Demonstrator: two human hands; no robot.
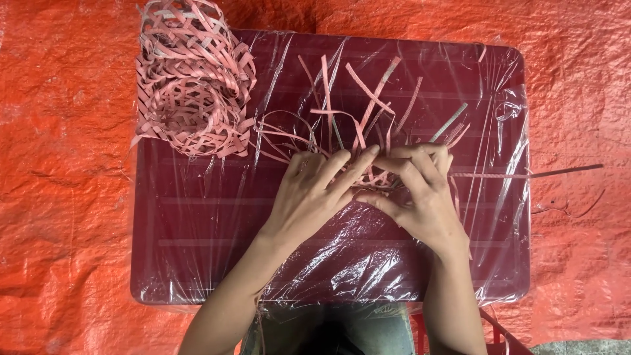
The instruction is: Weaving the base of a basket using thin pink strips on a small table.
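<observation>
The work surface was a dark red plastic-wrapped board [197, 223], rectangular with rounded corners, its clear film creased and reflective. It rested on a crumpled orange tarpaulin [59, 197] that filled the view on every side; nothing of the room beyond was visible. At 10 o'clock on the board lay a loose coil of pink strips [190, 79], partly overhanging the top edge.

At the centre of the board, a small woven piece of pink strips [378, 174] lay flat, with loose ends fanning toward 12 o'clock and one long strip trailing off toward 3 o'clock.

The left hand [309, 197] lay over the piece from 8 o'clock, fingers extended and slightly spread, tips pressing the strips down. The right hand [420, 190] came in from 4 o'clock, fingers curled, thumb and fingers pinching strips at the weave. Fingertips of both hands nearly met.
</observation>
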